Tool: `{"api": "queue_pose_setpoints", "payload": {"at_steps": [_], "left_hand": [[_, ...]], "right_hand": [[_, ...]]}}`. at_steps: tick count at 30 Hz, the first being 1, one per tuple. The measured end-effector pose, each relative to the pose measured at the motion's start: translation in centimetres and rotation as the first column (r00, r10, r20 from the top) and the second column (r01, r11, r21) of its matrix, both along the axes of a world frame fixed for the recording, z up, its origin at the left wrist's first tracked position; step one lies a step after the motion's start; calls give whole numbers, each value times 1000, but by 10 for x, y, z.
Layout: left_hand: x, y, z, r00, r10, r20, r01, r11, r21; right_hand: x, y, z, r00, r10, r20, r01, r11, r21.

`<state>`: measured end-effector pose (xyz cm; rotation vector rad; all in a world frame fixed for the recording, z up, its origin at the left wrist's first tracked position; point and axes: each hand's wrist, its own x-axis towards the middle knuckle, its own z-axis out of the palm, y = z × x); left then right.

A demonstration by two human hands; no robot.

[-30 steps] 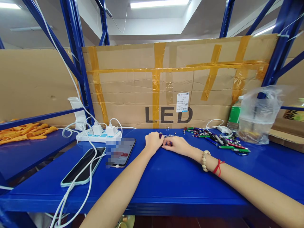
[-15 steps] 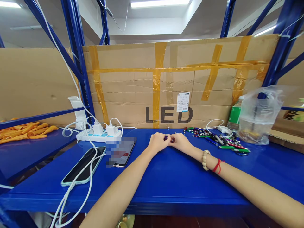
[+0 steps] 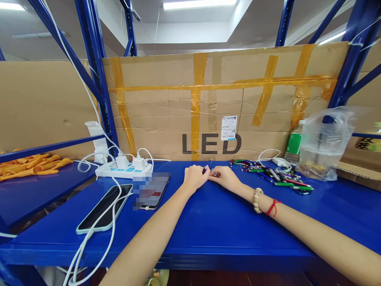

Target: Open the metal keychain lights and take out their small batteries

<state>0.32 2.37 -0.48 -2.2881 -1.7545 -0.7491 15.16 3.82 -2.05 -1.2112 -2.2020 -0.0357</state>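
Observation:
Above the middle of the blue shelf, my left hand (image 3: 194, 177) is closed, with a small dark purple piece (image 3: 204, 171) showing at its fingertips. My right hand (image 3: 228, 177) meets it there, thumb and fingers pinched together. Something small, dark and reddish (image 3: 217, 174) shows within the right hand's grip; its kind cannot be made out. The fingertips of both hands touch or nearly touch. Right of my right hand lies a loose pile of coloured pens (image 3: 275, 175), green, blue, red and silver.
A cardboard sheet (image 3: 166, 115) stands along the back of the blue shelf (image 3: 232, 230). On the left are two phones (image 3: 104, 208) (image 3: 159, 190), a power strip (image 3: 111, 171) and white cables (image 3: 114, 214). A plastic bag (image 3: 324, 147) and green-labelled bottle (image 3: 293, 143) stand at right.
My left hand has shifted slightly left, and the right hand's fingertips have followed a little the same way. Both grips stay closed.

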Motion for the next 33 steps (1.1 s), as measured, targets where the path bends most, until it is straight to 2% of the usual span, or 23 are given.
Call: {"api": "queue_pose_setpoints", "payload": {"at_steps": [6, 10, 20, 28, 33], "left_hand": [[-1, 3, -1, 999, 37, 15, -38, 997, 74], [-2, 6, -3, 1000, 21, 6, -21, 994, 112], [-4, 6, -1, 997, 43, -71, -45, 999, -30], [-2, 5, -1, 995, 28, -97, -32, 999, -36], [-3, 5, 1, 995, 48, -83, -52, 998, -42]], "right_hand": [[1, 4, -1, 990, 84, -111, -89, 995, -45], [-1, 1, 2, 981, 79, -176, -87, 996, -36], [-1, -1, 2, 983, 13, -183, -7, 999, 36], [-3, -4, 3, 993, -3, -114, 10, 998, 62], [-4, -7, 4, 987, 15, -160, 5, 992, 125]]}}
